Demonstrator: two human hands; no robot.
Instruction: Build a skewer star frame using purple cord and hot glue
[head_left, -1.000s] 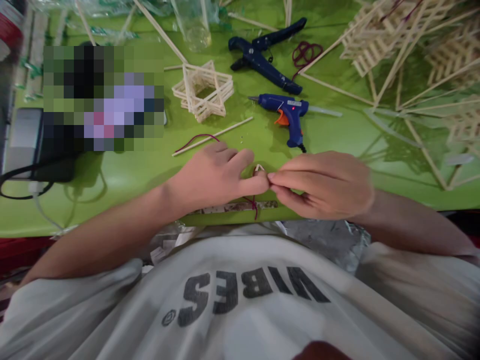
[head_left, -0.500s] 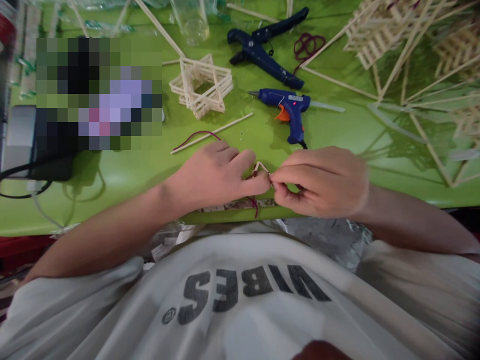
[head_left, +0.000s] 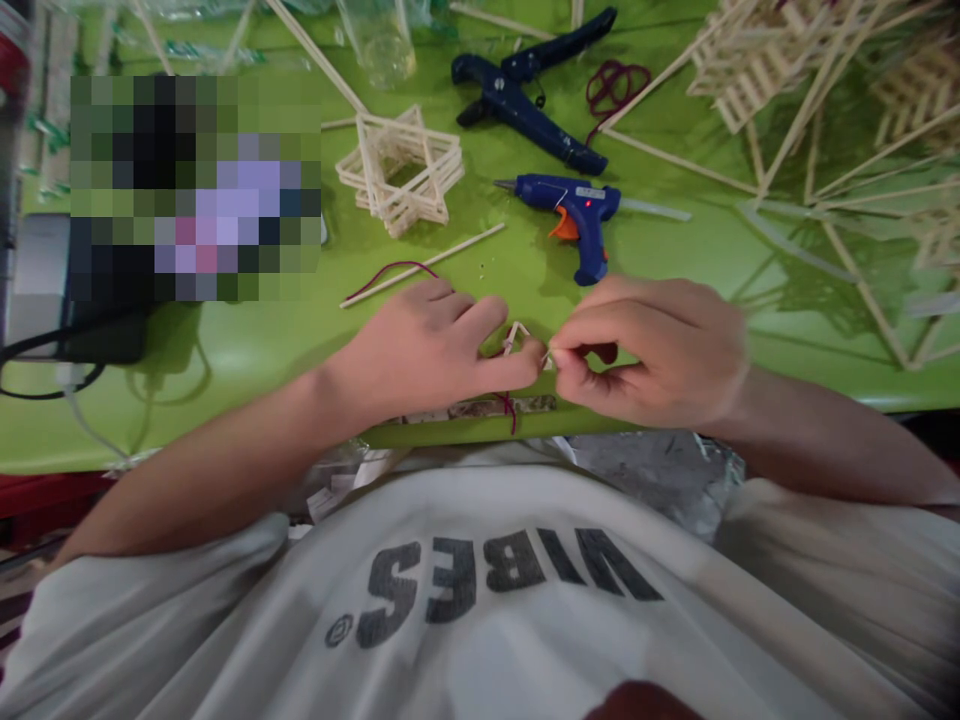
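1. Head view, centre. Left hand (head_left: 427,345) and right hand (head_left: 652,345) meet fingertip to fingertip at the near edge of the bright green counter (head_left: 247,350). Both pinch a small piece of pale wooden sticks (head_left: 517,335); a dark red thread (head_left: 508,405) hangs below it over the edge.
2. Head view, 12 o'clock of the hands. A blue hot-glue gun with orange trigger (head_left: 574,215) lies on its side; beyond it lie dark blue pliers-like cutters (head_left: 525,95).
3. Head view, 11 o'clock. A star-shaped frame of stacked pale sticks (head_left: 401,170) rests on the counter, with a long loose pale stick (head_left: 424,265) nearer.
4. Judged step: binding or knotting; a steady pinch seems needed.
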